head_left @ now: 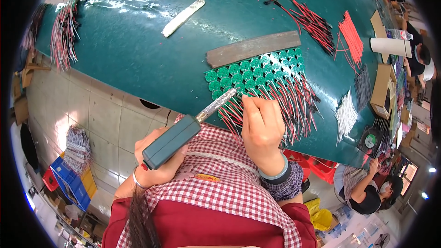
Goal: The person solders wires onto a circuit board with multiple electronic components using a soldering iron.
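My left hand (161, 170) is wrapped round the dark green body of a soldering gun (173, 141). The tool's long metal barrel slants up to the right, its tip close to the lower left of a panel of round green circuit boards (223, 71). Right by that tip, the thumb and forefinger of my right hand (262, 121) are pinched on a thin wire, mostly hidden by the fingers. Red, black and white wires (301, 105) fan from the panel's lower rows toward me. A flat grey-brown bar (252, 48) lies along the panel's far edge.
A whitish strip (183, 17) lies on the green table (138, 64). Red-black leads (314, 25), red tubes (351, 36) and white tubes (347, 115) lie to the right, near a small fan (369, 140). Wire bundles (64, 36) hang at the far left edge. Another person (367, 193) sits at the right.
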A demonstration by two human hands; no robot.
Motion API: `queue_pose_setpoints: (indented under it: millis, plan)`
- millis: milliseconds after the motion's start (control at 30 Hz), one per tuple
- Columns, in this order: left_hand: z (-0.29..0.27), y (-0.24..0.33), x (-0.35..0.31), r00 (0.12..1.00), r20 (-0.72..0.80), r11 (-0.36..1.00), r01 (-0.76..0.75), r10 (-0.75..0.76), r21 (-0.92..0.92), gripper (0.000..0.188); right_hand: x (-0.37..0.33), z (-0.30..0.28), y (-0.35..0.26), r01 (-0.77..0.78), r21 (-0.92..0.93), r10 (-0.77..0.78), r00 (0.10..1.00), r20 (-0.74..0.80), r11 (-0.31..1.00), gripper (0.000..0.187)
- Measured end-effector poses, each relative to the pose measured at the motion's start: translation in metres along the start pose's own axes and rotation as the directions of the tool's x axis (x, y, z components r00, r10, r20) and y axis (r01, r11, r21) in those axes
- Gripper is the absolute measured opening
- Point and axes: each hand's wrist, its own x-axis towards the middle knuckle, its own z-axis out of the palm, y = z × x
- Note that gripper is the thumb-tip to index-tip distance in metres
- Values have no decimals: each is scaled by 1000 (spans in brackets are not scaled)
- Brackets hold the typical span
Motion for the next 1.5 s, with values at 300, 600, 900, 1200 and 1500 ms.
queue_pose_setpoints:
  millis: [300, 600, 900, 1200, 1500]
  plan:
    - [1, -1, 1, 999, 33, 999, 28, -27, -39, 25, 0, 0, 0, 2, -23, -2, 1000, 30, 1000, 28]
    - [1, -1, 0, 1000, 20, 998, 19, -18, -57, 23, 2, 0, -2, 6, -44, -5, 1000, 28, 999, 28]
    - [0, -3, -3, 999, -20, 999, -42, 43, 29, 28, 1, -1, 1, 9, -48, -7, 999, 44, 999, 28]
    - [2, -7, -8, 997, -79, 1000, -17, 15, -26, 27, 6, -5, -3, 9, -16, -9, 1000, -3, 1000, 26]
    - [-3, -4, -12, 997, -68, 999, -38, 39, 10, 28, 2, 0, -10, 27, 34, -28, 999, 17, 999, 25]
